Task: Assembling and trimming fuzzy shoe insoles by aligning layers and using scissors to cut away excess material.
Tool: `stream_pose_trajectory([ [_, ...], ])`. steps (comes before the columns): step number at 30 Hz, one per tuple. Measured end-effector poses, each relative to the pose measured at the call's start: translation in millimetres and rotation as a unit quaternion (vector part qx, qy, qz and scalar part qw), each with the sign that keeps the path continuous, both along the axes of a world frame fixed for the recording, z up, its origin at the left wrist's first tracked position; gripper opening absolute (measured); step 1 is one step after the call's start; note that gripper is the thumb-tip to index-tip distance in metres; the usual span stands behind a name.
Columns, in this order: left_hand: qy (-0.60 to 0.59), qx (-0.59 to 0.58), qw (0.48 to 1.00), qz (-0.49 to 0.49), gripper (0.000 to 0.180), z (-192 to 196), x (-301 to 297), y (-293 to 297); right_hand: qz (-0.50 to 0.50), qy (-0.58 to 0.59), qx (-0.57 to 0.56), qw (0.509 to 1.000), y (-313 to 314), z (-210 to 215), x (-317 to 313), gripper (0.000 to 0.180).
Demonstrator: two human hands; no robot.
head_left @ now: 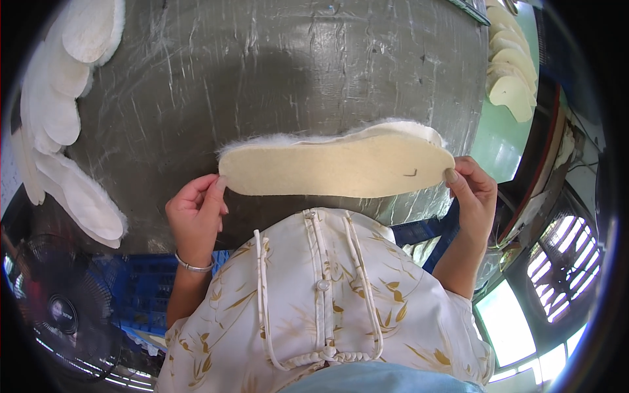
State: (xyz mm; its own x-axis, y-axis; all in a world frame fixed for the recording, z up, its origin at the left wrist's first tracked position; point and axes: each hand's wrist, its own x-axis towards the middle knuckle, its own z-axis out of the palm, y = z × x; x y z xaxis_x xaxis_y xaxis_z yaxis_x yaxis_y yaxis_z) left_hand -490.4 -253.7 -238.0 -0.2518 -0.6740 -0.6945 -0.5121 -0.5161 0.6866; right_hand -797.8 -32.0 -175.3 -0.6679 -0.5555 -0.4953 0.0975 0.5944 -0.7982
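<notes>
A cream insole [327,167] is stretched sideways between my two hands at the near edge of the grey work table [196,85]. Its smooth side faces up, with a small dark mark near the right end. White fluffy lining [275,139] shows along its far edge. My left hand [200,206] pinches the left end between thumb and fingers. At the other end, my right hand [472,190] grips the tip, thumb on top and fingers behind. Whether the insole touches the table is unclear.
White fluffy insoles [59,124] overlap along the table's left edge. Several cream insole pieces [511,65] lie stacked on a green surface [501,141] at the far right. A blue crate [141,288] and a dark fan [62,311] stand below left.
</notes>
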Motion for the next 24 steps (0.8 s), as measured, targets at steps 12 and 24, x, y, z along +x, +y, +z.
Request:
stream_pose_trajectory([
  [12,-0.038,0.003,0.999,0.005,0.019,0,4,-1,-0.010,-0.029,-0.017,0.999,-1,-20,-2,0.009],
  [24,-0.016,0.004,1.000,0.024,0.019,4,11,-2,0.066,-0.029,-0.117,0.991,10,-11,4,0.011],
])
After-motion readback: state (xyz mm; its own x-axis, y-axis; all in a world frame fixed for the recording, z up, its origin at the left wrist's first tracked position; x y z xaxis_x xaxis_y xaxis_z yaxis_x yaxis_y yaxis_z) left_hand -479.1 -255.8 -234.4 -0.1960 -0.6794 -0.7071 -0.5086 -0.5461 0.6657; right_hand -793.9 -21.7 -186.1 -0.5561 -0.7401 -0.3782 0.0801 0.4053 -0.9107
